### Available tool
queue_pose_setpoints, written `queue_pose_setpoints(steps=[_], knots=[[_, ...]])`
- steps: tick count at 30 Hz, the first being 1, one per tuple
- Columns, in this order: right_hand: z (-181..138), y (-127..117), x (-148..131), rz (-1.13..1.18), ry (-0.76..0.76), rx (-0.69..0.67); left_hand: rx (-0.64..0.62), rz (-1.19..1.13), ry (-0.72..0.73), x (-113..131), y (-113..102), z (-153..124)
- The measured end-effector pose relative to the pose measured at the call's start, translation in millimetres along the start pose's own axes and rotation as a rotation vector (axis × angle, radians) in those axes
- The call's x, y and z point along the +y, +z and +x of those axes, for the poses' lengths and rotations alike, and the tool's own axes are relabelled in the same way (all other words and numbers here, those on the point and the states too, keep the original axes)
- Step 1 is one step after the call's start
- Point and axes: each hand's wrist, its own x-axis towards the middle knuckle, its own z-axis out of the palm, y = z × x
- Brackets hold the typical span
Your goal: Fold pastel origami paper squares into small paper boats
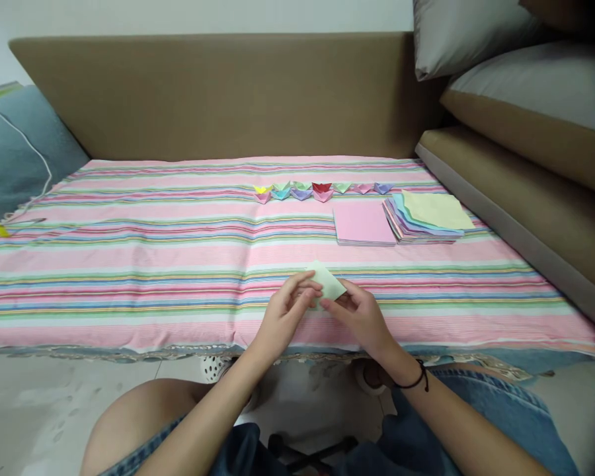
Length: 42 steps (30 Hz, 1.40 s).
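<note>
1. I find the pale green paper (328,281) between the two hands, above the near part of the cloth. It is thin, smooth and matte, and shows a straight-edged, diamond-like face with one corner pointing away from the person. Fingers cover its lower part, so I cannot count its layers.
2. The left hand (287,301) grips the paper's left side, with its fingers curled and its thumb close to the sheet.
3. The right hand (359,314) pinches the lower right side, thumb in front and fingers behind. A dark knotted cord (421,380) circles that wrist.
4. Beneath lies a striped cloth (178,254), woven in pink, white, green, blue and yellow, with slight creases.
5. Beyond the hands, to the right, I record a squared pink paper stack (364,223). Against it sits a fanned multicoloured stack (439,211), its cream top sheet curling.
6. Farther back, small folded paper boats (322,196) with pointed ends stand in two close rows.
7. A smooth brown backrest (228,99) closes the far side. Bulky grey-and-brown cushions (525,89) crowd the right; dark blur obscures their outer edge.
</note>
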Motion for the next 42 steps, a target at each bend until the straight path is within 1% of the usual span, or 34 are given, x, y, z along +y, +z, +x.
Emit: queue_pose_setpoints(steps=[1,3,4,5,6,8,10,11,13,16,19,22,24,26,28,30,33,38,42], knots=[[1.4,-2.2,1.9,0.022,0.058,0.04,-0.005,0.101,0.044,0.0,-1.1,-0.5],[4.1,-7.1,5.3,0.096,0.15,0.1,0.05,0.316,0.141,-1.8,-4.7,-0.2],[5.1,-9.3,6.4,0.159,0.188,0.107,0.091,0.382,0.169,-3.5,-6.8,0.7],[5.7,-11.0,7.1,0.228,0.223,0.102,0.119,0.393,0.167,-5.5,-8.8,2.0],[5.9,-12.2,7.5,0.287,0.256,0.084,0.124,0.349,0.131,-7.7,-10.5,3.4],[5.4,-13.4,7.6,0.346,0.309,0.024,0.078,0.152,0.002,-12.4,-12.8,6.2],[4.5,-14.3,8.3,0.309,0.326,-0.034,0.024,-0.016,-0.107,-16.3,-13.5,8.0],[4.2,-15.0,9.0,0.261,0.312,-0.046,0.008,-0.045,-0.139,-17.7,-13.4,8.5],[4.0,-16.9,11.1,0.119,0.239,-0.036,-0.008,0.001,-0.169,-19.5,-13.3,8.4],[3.7,-18.8,14.2,-0.194,0.096,0.0,-0.025,0.224,-0.155,-21.0,-13.4,6.7],[2.4,-17.3,16.2,-0.523,-0.042,0.024,-0.046,0.539,-0.017,-23.4,-13.3,3.5],[1.0,-17.2,18.1,-0.688,-0.212,0.036,-0.068,0.771,0.142,-25.6,-13.6,-0.1],[0.5,-20.5,18.9,-0.709,-0.329,-0.009,-0.094,0.89,0.228,-24.5,-15.8,-1.9],[0.3,-26.5,19.0,-0.707,-0.43,-0.114,-0.164,0.985,0.293,-20.9,-20.5,-2.9],[0.3,-33.3,18.4,-0.703,-0.479,-0.223,-0.267,1.027,0.325,-16.0,-27.0,-3.3],[0.3,-39.2,17.9,-0.7,-0.487,-0.287,-0.349,1.034,0.333,-12.1,-33.7,-3.7],[0.6,-44.1,18.8,-0.694,-0.497,-0.307,-0.385,1.016,0.332,-11.3,-40.4,-4.2],[1.4,-45.6,21.8,-0.677,-0.491,-0.3,-0.348,0.955,0.326,-16.0,-42.1,-3.7],[2.3,-45.5,21.4,-0.679,-0.5,-0.297,-0.353,0.955,0.316,-17.1,-41.7,-2.7]])
